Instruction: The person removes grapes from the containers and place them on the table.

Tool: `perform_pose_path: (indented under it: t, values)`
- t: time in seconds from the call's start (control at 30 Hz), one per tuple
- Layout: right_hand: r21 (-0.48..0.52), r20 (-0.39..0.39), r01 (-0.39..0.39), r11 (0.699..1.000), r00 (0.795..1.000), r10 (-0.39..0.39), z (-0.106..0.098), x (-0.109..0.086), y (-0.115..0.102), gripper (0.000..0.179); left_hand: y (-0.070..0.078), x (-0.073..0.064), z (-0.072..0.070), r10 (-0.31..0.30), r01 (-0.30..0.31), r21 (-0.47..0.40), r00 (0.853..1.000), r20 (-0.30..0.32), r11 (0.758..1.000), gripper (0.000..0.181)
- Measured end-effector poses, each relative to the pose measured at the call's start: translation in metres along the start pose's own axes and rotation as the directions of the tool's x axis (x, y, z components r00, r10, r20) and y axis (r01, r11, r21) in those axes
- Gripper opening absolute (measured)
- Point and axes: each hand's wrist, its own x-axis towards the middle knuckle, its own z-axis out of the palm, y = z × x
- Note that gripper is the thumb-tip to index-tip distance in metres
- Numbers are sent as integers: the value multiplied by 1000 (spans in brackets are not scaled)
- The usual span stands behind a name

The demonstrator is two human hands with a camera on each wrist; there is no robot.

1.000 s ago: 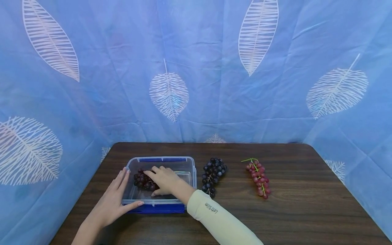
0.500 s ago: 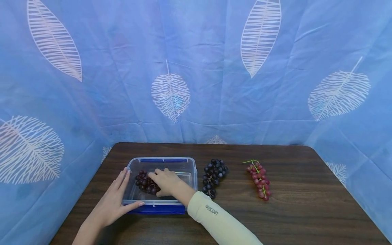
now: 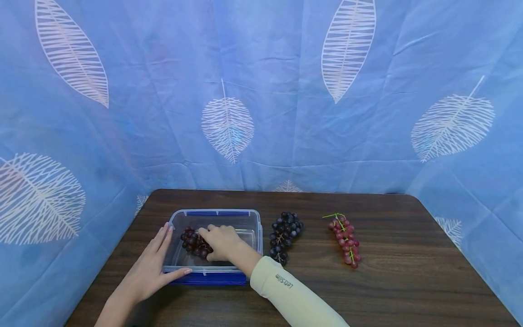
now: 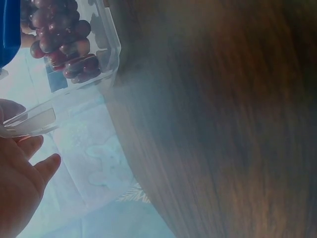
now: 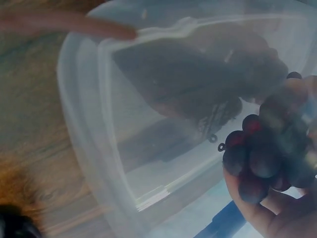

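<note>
A clear plastic food box (image 3: 253, 229) with blue clips stands on the left of the table. Inside it lies a bunch of dark red grapes (image 3: 193, 243). My right hand (image 3: 224, 243) reaches down into the box and grips the bunch's right end; the right wrist view shows fingers (image 5: 252, 210) curled under the grapes (image 5: 265, 161). My left hand (image 3: 149, 268) rests on the box's front left corner, fingers straight along the left rim and thumb on the front rim. In the left wrist view, grapes (image 4: 62, 42) show through the box wall.
Right of the box, a bunch of black grapes (image 3: 286, 231) lies on the dark wooden table (image 3: 400, 254). Farther right is a bunch of pink grapes (image 3: 346, 240) with a green stem. A blue leaf-patterned cloth (image 3: 269, 127) hangs behind the table.
The dark red bunch and my right hand have shifted slightly right inside the box, then stayed nearly still. My left hand keeps its place on the box.
</note>
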Motion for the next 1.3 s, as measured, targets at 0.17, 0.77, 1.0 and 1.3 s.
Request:
perform_pose_path:
  t: [0.17, 0.77, 1.0, 1.3]
  values:
    - [-2, -34, 8, 1000, 999, -8, -4, -2, 0, 64, 0, 0, 0, 9, -9, -2, 1000, -7, 1000, 119]
    - [-120, -86, -3, 993, 996, -7, -42, -20, -8, 64, 0, -1, -2, 5, -5, -6, 1000, -4, 1000, 120]
    - [-136, -130, -4, 991, 991, -14, -52, -29, -10, 62, -1, 2, -1, 14, -14, 15, 1000, -1, 1000, 121]
    - [-155, -230, 9, 988, 972, -45, -66, -50, -11, 58, 0, 1, 0, 14, -14, 7, 1000, -3, 1000, 121]
